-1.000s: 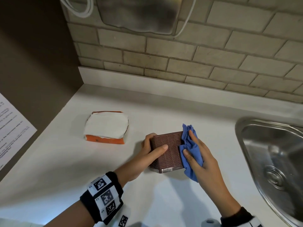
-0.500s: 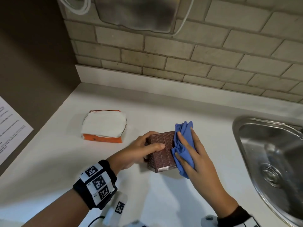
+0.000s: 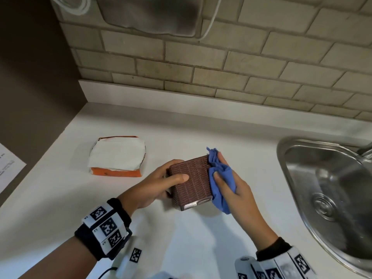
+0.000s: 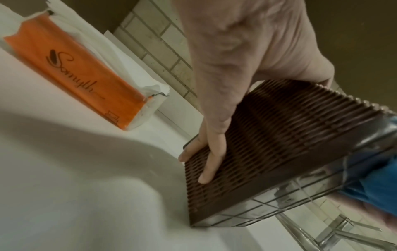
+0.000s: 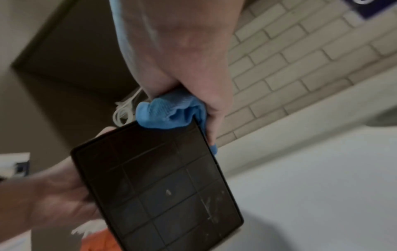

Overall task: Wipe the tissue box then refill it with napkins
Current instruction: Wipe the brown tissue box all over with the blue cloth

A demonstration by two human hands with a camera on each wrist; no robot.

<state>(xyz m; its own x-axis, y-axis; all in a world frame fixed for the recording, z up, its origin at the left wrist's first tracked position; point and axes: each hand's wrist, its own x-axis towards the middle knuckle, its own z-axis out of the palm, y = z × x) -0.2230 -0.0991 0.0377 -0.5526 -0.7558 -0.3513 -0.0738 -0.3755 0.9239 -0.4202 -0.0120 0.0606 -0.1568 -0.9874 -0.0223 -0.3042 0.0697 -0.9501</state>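
A brown ribbed tissue box (image 3: 191, 180) stands tilted on one edge on the white counter (image 3: 60, 198). My left hand (image 3: 159, 184) grips its left side, thumb across the upper face and fingers behind. The wrist view shows those fingers on the ribbed wall of the tissue box (image 4: 290, 139). My right hand (image 3: 231, 184) holds a crumpled blue cloth (image 3: 220, 174) against the box's right side. From the right wrist the cloth (image 5: 171, 112) sits at the far corner of the box's dark gridded base (image 5: 159, 186). An opened orange pack of white napkins (image 3: 116, 156) lies to the left.
A steel sink (image 3: 330, 198) is set into the counter on the right. A brick-tiled wall (image 3: 221, 67) runs behind, with a dark panel (image 3: 30, 77) on the left carrying a paper sheet (image 3: 8, 168). The orange pack (image 4: 81, 71) lies close to the wall.
The cloth and my right hand have slid from the box's top face to its right side. The box has tipped a little more while my left hand keeps hold.
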